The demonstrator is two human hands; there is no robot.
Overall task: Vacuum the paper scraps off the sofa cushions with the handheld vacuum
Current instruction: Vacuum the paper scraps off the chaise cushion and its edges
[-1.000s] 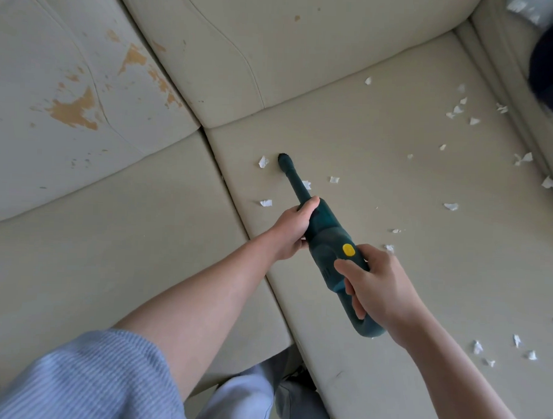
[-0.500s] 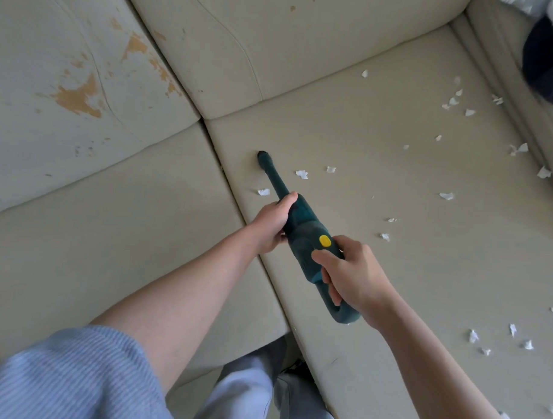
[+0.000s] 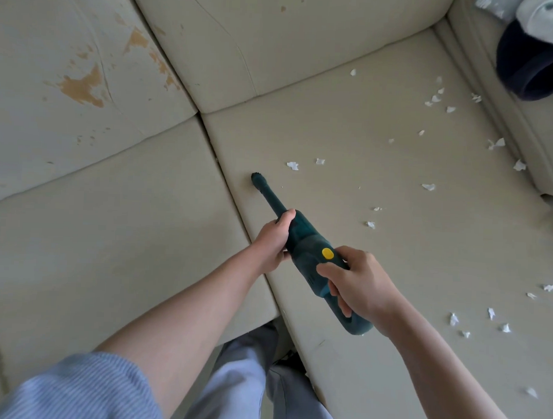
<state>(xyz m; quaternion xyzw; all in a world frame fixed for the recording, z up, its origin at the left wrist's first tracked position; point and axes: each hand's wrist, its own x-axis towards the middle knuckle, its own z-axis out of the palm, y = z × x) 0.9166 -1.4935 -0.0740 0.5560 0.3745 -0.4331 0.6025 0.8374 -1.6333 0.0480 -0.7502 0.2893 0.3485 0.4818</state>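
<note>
Holding the vacuum (image 3: pixel 308 251) tight with the left hand (image 3: pixel 272 239) and right hand (image 3: pixel 362 286), the person should slide its tip (image 3: pixel 258 179) slowly toward the paper scraps (image 3: pixel 292 165) just beyond.

Ahead of the hands, the seat cushion (image 3: pixel 350 133) lies open up to the backrest (image 3: pixel 290 43), which walls off the far side. Right of the hands the cushion runs free, dotted with paper scraps (image 3: pixel 435 99), until the armrest (image 3: pixel 540 146) and a dark bundle (image 3: pixel 531 67) block passage.
</note>
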